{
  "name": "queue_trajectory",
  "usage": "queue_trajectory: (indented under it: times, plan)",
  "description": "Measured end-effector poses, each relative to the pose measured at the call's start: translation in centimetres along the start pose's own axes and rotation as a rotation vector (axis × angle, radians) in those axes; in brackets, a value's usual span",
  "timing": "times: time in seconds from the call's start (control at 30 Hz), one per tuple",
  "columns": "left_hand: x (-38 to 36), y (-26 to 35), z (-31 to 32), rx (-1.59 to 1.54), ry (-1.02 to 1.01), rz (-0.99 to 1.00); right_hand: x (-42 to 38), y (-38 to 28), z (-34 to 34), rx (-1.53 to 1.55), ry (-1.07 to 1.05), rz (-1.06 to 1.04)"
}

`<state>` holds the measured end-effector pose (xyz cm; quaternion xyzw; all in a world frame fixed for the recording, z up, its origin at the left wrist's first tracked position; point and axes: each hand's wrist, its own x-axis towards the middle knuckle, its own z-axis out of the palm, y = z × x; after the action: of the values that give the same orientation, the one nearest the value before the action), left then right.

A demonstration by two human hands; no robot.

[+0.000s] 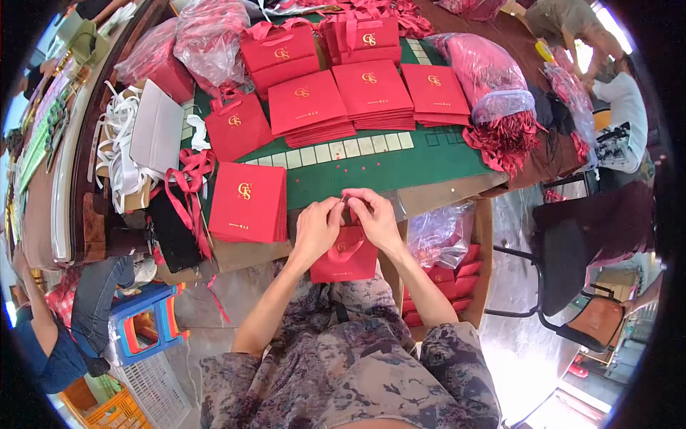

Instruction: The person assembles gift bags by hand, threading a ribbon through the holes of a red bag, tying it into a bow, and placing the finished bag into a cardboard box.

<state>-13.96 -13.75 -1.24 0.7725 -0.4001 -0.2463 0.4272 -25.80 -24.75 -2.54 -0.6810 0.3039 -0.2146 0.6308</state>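
Note:
A small red paper bag with a pink ribbon handle hangs in front of my lap at the table's front edge. My left hand is closed at its top, thumb and finger pinched together. Beside it, my right hand pinches at the same spot, the fingertips of both hands nearly touching. Something small and dark shows between them, too small to make out; the bag's upper edge is partly hidden by the hands. Left of my left hand lies a stack of flat red bags with a gold logo.
More stacks of red bags stand on the green table mat. Pink ribbons in plastic lie at the right, white ribbons at the left. A carton of red bags stands by my right knee. Chairs and other people are nearby.

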Motion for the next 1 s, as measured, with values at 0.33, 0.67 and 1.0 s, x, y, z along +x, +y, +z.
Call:
queue_trajectory:
  times: [0.33, 0.67, 1.0]
  plan:
    - [0.1, -0.3, 0.2, 0.081, 0.023, 0.049, 0.2, -0.2, 0.4, -0.006, 0.021, -0.01]
    - [-2.2, -0.2, -2.0, -0.052, 0.104, -0.022, 1.0, -0.1, -0.2, 0.107, 0.036, 0.047]
    - [-6.8, -1.3, -0.7, -0.253, -0.033, -0.041, 3.3, -1.9, -2.1, 0.225, 0.05, 0.124]
